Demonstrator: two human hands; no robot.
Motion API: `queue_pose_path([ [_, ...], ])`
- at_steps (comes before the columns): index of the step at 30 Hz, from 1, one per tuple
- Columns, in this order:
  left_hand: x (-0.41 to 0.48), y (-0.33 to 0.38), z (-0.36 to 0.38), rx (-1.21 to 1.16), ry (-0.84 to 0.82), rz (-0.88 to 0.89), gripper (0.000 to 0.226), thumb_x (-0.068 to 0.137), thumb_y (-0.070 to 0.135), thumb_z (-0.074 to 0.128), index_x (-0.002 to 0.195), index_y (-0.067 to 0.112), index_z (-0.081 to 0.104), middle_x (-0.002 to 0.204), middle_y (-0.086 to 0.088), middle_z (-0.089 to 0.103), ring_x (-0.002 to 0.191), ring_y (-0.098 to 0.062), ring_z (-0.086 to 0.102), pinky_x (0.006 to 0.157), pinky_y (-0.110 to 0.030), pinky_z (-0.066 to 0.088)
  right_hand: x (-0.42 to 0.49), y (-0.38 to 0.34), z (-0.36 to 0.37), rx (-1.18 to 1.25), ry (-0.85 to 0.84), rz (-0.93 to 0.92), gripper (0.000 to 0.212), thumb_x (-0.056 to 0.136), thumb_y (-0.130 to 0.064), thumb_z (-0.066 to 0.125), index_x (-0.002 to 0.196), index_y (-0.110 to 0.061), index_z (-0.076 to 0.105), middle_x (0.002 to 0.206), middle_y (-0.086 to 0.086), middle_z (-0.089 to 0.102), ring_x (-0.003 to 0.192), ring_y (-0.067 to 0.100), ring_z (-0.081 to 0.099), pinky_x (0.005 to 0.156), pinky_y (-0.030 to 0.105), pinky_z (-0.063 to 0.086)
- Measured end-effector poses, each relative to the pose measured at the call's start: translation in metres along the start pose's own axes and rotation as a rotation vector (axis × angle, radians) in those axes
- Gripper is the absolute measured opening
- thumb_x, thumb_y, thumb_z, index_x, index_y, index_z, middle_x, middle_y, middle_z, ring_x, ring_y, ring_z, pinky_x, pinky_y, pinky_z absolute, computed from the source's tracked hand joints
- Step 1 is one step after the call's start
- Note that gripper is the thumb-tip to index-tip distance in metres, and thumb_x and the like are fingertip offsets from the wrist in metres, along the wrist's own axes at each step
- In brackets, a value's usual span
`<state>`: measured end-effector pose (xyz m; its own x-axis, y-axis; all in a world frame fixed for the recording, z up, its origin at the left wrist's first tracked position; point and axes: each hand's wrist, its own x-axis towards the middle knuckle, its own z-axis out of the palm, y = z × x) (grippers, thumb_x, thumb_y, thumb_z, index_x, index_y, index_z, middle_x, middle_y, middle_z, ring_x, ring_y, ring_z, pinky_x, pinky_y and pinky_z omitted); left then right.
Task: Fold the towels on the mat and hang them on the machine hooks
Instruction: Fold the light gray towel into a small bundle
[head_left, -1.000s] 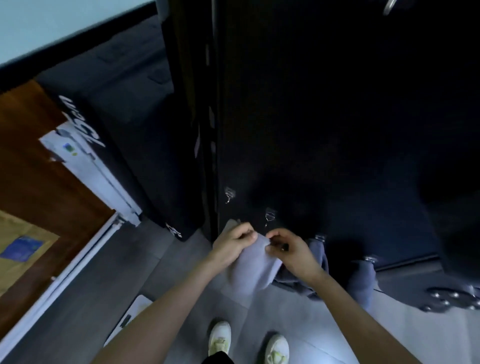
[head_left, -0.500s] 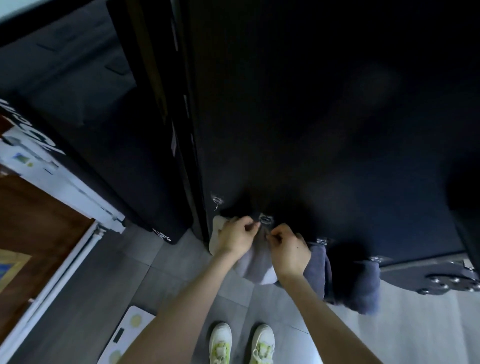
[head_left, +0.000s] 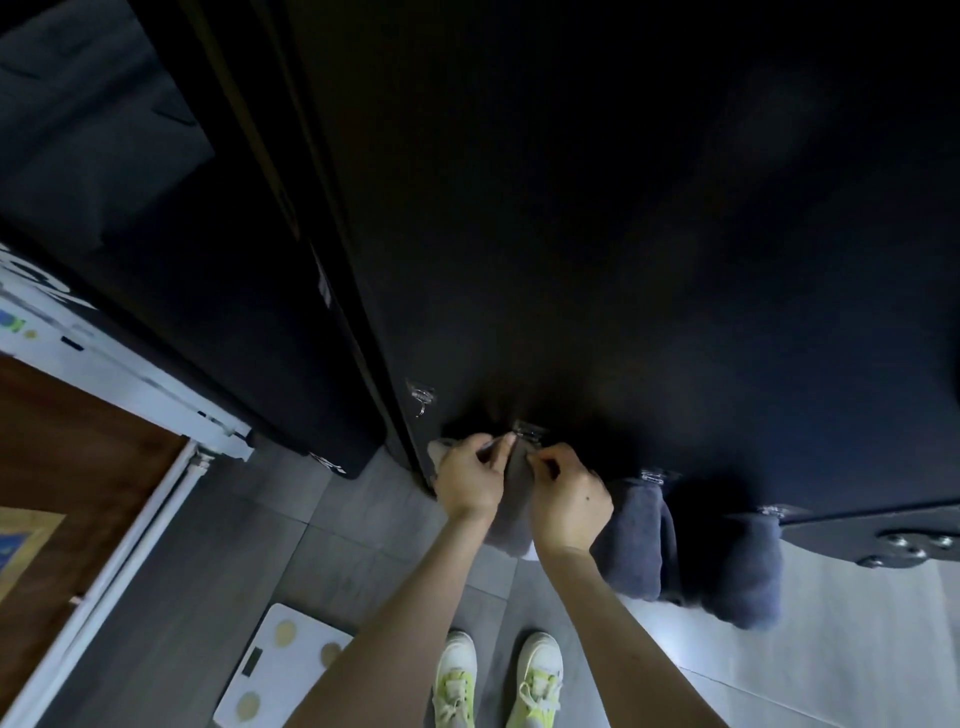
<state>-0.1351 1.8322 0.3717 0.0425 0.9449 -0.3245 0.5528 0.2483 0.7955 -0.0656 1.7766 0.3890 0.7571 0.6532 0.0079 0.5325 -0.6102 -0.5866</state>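
Both hands (head_left: 519, 483) pinch grey towel (head_left: 511, 525) — hanging lengthwise below hook (head_left: 527, 431).

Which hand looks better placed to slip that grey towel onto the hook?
Probably the left hand: its fingertips pinch the grey towel right beside the hook, while the right hand grips slightly lower.

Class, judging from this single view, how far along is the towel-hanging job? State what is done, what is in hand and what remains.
Done: two dark blue towels hang from hooks on the machine. In hand: the left hand and right hand hold a grey towel up at the second hook. Left: the leftmost hook is bare. The mat is out of view.
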Motion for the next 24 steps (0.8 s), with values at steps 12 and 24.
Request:
queue_pose_path([
  [12,-0.004,-0.003,0.008,0.085,0.243,-0.076,0.041,0.071,0.051,0.073,0.096,0.02,0.064,0.103,-0.012,0.056,0.102,-0.032,0.049,0.081,-0.037,0.041,-0.02,0.009,0.005,0.132,0.072,-0.153,0.023,0.085,-0.009,0.055,0.101,-0.006,0.071,0.099,0.01,0.067,0.078,0.028,0.066,0.071,0.027,0.051],
  [24,-0.015,-0.006,0.008,-0.322,-0.068,-0.014,0.007,0.087,0.027,0.065,0.085,0.031,0.059,0.096,0.002,0.065,0.087,-0.007,0.061,0.068,-0.008,0.045,-0.025,0.008,0.0,0.292,-0.316,0.248,0.036,0.099,-0.03,0.041,0.134,-0.037,0.049,0.14,-0.012,0.041,0.118,0.009,0.047,0.094,0.028,0.042],
])
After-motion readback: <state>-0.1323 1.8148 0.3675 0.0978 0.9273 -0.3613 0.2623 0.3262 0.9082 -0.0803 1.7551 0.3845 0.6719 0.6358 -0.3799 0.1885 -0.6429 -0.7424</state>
